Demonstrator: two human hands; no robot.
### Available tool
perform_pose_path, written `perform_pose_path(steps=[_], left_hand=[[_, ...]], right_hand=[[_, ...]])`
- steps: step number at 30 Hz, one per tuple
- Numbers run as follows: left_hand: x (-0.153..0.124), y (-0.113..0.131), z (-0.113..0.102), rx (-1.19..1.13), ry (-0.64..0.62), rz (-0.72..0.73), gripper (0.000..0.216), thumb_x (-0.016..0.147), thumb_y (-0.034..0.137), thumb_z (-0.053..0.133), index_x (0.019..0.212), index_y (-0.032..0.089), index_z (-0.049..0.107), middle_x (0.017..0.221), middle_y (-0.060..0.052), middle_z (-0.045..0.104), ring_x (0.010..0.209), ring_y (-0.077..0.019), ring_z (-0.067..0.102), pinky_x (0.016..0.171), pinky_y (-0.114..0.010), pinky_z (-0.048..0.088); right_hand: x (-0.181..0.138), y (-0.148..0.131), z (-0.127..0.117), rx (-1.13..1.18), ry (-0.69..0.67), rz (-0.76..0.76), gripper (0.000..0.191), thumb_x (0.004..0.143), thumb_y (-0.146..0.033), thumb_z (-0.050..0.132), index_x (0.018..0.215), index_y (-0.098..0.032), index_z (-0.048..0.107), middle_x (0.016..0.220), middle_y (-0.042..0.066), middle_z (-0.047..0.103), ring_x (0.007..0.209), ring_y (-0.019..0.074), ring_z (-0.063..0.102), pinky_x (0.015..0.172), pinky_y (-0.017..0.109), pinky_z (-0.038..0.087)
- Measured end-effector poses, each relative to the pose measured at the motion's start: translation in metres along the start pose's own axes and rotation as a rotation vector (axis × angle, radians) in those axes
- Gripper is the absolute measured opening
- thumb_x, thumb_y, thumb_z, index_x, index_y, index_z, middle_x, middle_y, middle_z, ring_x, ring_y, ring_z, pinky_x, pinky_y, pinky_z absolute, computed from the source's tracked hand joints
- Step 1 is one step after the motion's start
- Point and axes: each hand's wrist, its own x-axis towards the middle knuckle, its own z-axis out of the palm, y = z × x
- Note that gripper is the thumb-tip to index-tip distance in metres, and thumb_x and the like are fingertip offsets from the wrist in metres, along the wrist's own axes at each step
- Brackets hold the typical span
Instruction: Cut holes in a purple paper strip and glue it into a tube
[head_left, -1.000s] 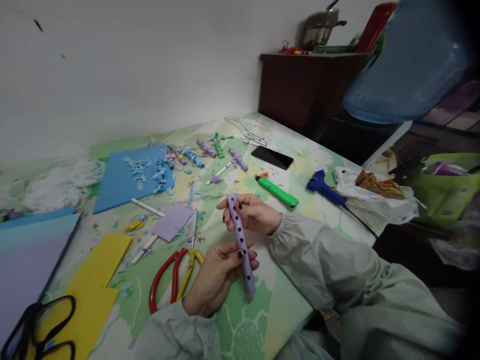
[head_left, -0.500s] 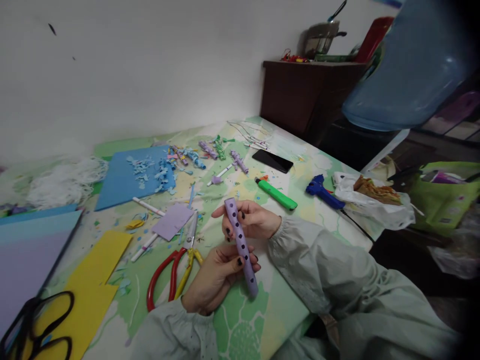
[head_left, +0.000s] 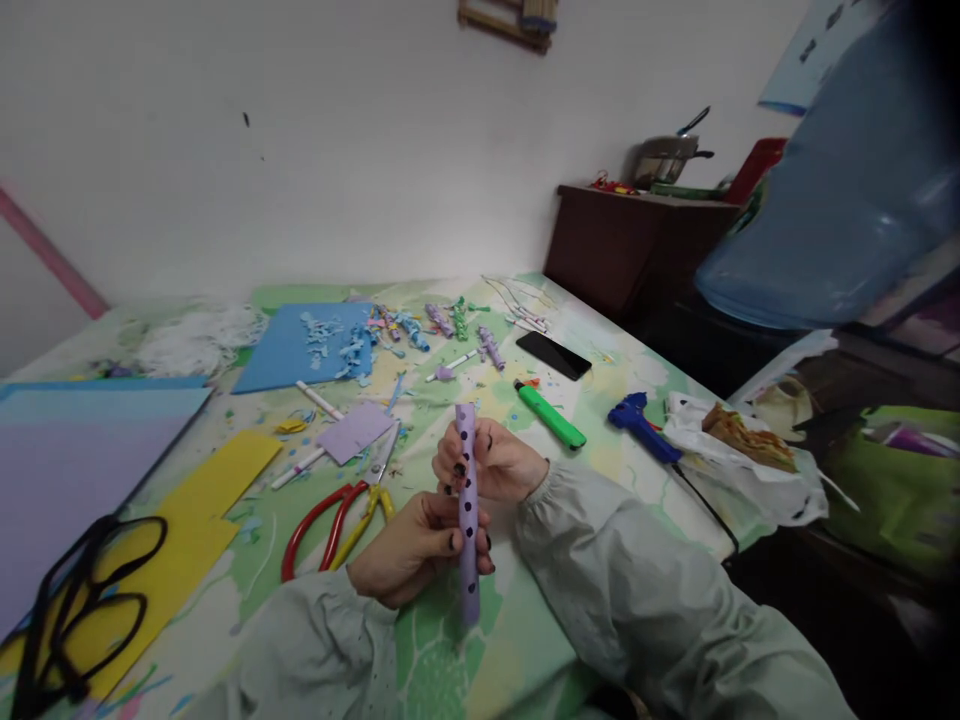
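Note:
Both my hands hold a rolled purple paper tube with black dots [head_left: 467, 520], standing nearly upright above the table's near edge. My left hand [head_left: 409, 548] wraps its fingers round the tube's lower half. Fingertips of my right hand [head_left: 487, 462] pinch the tube's upper part. Just left of my hands lie red-handled scissors [head_left: 319, 525] and yellow-handled scissors [head_left: 367, 505] on the green patterned table [head_left: 525, 630].
A green marker [head_left: 551, 414], black phone [head_left: 553, 354], blue glue gun [head_left: 636, 421] and bagged food [head_left: 746, 440] lie to the right. Blue [head_left: 300, 345], yellow [head_left: 202, 510] and purple [head_left: 82, 460] sheets, pens, paper scraps and black scissors [head_left: 82, 590] fill the left.
The tube has swung from a slant to nearly upright between my hands. My view has tilted up and shifted, showing more wall and more of the table's left side.

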Motion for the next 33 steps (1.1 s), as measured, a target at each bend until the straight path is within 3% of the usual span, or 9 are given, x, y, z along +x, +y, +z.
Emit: perform_pose_path(steps=[10,21,26,33], left_hand=[[-0.001,-0.003,0.000,0.070,0.042,0.072,0.033,0.054,0.027,0.090,0.078,0.010,0.075,0.065,-0.006,0.072,0.058,-0.0167,0.068,0.064,-0.028,0.055],[-0.001,-0.005,-0.002,0.128,0.075,0.100,0.032,0.055,0.029,0.089,0.077,0.012,0.073,0.065,-0.004,0.069,0.057,-0.0148,0.065,0.065,-0.030,0.052],[-0.001,-0.006,0.006,0.163,0.047,0.140,0.031,0.067,0.030,0.082,0.089,0.013,0.069,0.079,-0.005,0.069,0.068,-0.0154,0.066,0.069,-0.028,0.049],[-0.001,-0.016,0.013,0.254,-0.006,0.087,0.032,0.075,0.035,0.076,0.094,0.012,0.065,0.077,-0.007,0.068,0.064,-0.0164,0.066,0.063,-0.027,0.048]], right_hand=[[-0.001,-0.001,0.002,-0.024,0.027,0.027,0.044,0.061,-0.045,0.083,0.079,-0.016,0.055,0.060,-0.004,0.055,0.053,0.0104,0.051,0.056,0.026,0.044],[0.000,-0.011,0.024,0.030,-0.045,0.089,0.037,0.080,-0.046,0.065,0.072,-0.020,0.040,0.058,-0.006,0.041,0.045,0.0082,0.034,0.048,0.023,0.033],[0.000,-0.017,0.027,0.051,0.053,0.049,0.035,0.094,-0.041,0.046,0.069,-0.020,0.033,0.053,-0.009,0.027,0.040,0.0062,0.017,0.041,0.017,0.020],[0.001,-0.029,0.021,0.055,0.237,-0.043,0.038,0.096,-0.038,0.042,0.065,-0.021,0.028,0.049,-0.011,0.020,0.039,0.0058,0.007,0.038,0.016,0.012]])
